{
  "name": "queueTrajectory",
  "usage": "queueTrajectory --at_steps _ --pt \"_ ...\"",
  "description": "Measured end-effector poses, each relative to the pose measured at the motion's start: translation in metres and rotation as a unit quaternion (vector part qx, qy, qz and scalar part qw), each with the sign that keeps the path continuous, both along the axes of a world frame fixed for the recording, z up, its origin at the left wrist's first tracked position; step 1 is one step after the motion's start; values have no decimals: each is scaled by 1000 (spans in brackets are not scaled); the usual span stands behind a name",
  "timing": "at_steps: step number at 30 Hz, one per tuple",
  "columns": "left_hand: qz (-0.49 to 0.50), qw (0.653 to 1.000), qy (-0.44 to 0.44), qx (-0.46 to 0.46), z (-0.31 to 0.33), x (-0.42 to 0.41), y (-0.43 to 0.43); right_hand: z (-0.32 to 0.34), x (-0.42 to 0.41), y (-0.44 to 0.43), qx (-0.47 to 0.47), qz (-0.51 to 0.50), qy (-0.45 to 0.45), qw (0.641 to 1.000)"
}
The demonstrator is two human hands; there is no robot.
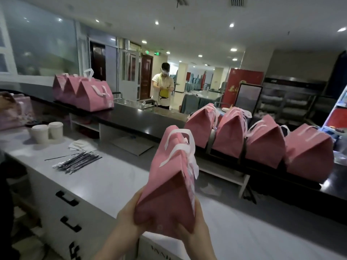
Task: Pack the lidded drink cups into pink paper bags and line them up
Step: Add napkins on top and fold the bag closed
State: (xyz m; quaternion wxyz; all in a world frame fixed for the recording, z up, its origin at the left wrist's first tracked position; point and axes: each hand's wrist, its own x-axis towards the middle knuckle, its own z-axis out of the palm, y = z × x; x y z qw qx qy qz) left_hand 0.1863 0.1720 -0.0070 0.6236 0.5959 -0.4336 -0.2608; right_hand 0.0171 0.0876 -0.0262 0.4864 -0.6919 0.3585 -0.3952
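Pink bag [169, 184] held upright, left hand [129, 216] and right hand [194, 235] both clamped on its base; four more bags [262, 143] stand in line along the dark surface's [131, 117] right end.

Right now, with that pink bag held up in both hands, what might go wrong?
1. The held pink bag tilts, and the left hand and right hand grip only its base; anything inside, unseen, might tip.
2. The row of pink bags on the dark counter stands close together; setting this one down could nudge a neighbour.
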Motion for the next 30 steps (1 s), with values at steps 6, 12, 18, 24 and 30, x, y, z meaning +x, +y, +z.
queueTrajectory --at_steps 6,12,18,24,30 --pt "-23 999 -42 1 0 65 -57 15 58 -51 -67 5 -30 997" --pt "-32 998 -47 -9 14 124 -137 21 117 -128 -71 1 -64 995" --pt "-66 995 -77 -4 31 164 -229 39 150 -209 -69 -30 -61 995" --pt "-59 996 -70 -11 29 203 -298 47 188 -270 -60 -47 -44 996" --pt "-55 994 -89 -18 24 247 -363 46 235 -319 -59 -80 -34 994"
